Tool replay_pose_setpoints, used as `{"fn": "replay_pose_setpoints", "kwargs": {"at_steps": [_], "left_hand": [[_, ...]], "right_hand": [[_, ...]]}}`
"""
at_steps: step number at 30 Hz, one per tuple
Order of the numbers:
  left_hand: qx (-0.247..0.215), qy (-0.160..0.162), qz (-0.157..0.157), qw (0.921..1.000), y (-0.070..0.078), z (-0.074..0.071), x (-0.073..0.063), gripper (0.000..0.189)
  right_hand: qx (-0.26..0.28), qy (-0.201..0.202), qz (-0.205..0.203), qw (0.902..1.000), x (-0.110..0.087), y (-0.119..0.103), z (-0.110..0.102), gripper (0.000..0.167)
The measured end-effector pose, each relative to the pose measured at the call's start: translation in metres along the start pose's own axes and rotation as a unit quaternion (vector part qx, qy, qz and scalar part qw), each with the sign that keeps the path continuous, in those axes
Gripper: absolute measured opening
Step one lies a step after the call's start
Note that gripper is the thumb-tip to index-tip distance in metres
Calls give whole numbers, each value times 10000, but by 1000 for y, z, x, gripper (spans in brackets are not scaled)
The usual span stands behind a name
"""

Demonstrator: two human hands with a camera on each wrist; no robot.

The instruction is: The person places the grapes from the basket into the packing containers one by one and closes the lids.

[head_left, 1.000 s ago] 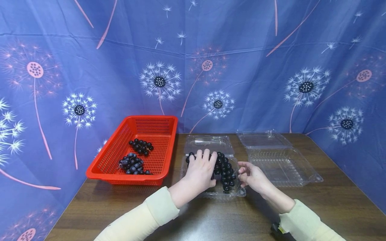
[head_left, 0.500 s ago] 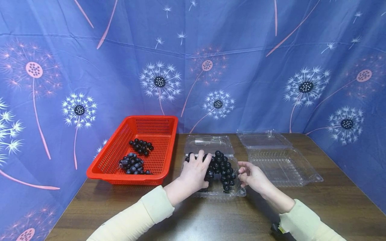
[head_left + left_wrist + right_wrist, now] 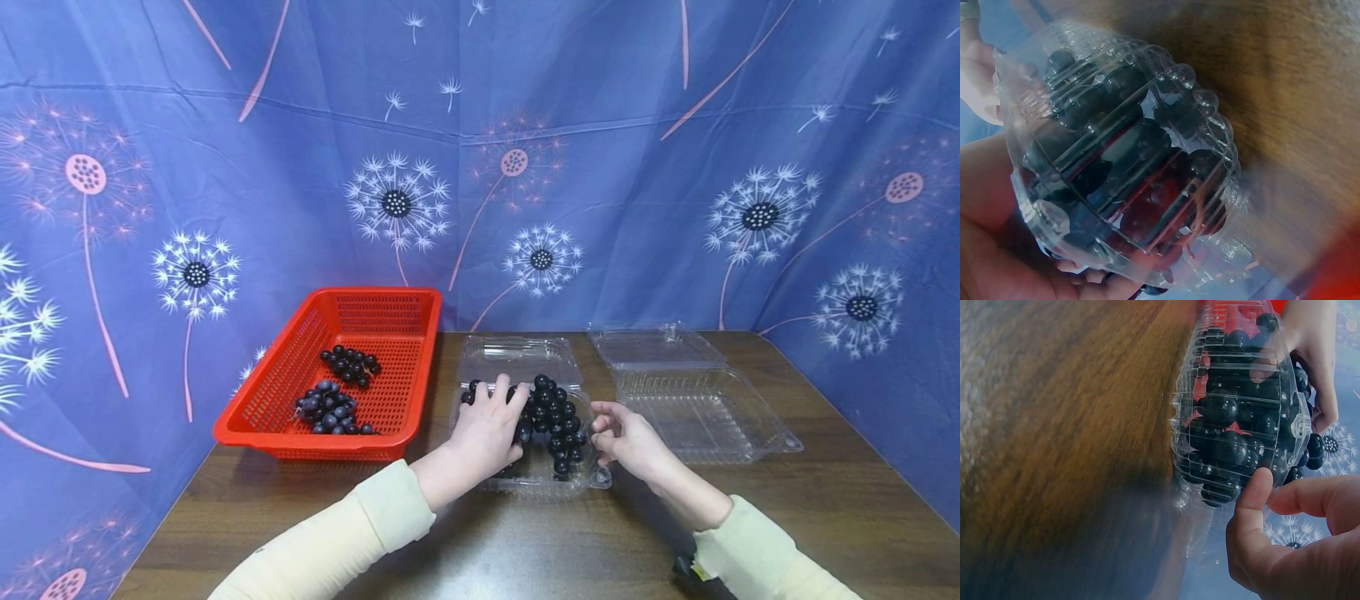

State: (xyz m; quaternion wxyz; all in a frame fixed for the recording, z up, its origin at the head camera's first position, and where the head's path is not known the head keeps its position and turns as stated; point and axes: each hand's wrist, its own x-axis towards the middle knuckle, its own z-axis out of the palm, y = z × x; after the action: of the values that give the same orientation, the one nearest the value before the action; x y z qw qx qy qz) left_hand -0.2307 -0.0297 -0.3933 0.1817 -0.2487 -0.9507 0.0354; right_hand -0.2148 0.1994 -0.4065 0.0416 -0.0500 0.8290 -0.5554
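Observation:
A clear plastic clamshell box (image 3: 536, 483) stands mid-table, its lid folded back, filled with dark grapes (image 3: 558, 421). My left hand (image 3: 483, 429) reaches down into its left half from above, fingers spread and bent over the bunch there. Through the plastic in the right wrist view, left fingertips show among the grapes (image 3: 1232, 447). At the box's right side, my right hand (image 3: 633, 446) pinches the rim between thumb and finger. In the left wrist view the left hand (image 3: 997, 256) crosses the box edge, and most of the grapes it holds are hidden.
To the left, a red perforated basket (image 3: 416, 417) holds two more bunches of dark grapes (image 3: 330, 407). Another opened clear clamshell box (image 3: 705, 417) lies at the right. A blue dandelion-patterned cloth (image 3: 637, 167) hangs behind the wooden table (image 3: 795, 517).
My left hand has shifted left and slightly towards me over the box, uncovering more grapes in its middle. My right hand has stayed at the rim.

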Motion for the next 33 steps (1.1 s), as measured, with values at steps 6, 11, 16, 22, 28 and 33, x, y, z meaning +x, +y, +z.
{"fn": "replay_pose_setpoints", "kwargs": {"at_steps": [6,11,16,22,28,33], "left_hand": [[66,5,-4,10000,1,0,1,86],[-44,42,84,9999,0,-3,2,85],[-192,48,123,9997,0,-10,3,80],[-523,-133,59,9985,0,-19,6,72],[-961,-551,-11,9938,1,-27,12,72],[-1535,-949,-225,9833,-1,-36,19,73]], "right_hand": [[31,6,6,10000,1,2,0,57],[34,-12,12,10000,0,2,0,57],[32,-30,22,10000,0,2,-1,57],[17,9,19,10000,0,2,-1,57],[31,6,9,10000,0,2,-1,57],[11,-25,25,10000,0,3,-1,57]]}}
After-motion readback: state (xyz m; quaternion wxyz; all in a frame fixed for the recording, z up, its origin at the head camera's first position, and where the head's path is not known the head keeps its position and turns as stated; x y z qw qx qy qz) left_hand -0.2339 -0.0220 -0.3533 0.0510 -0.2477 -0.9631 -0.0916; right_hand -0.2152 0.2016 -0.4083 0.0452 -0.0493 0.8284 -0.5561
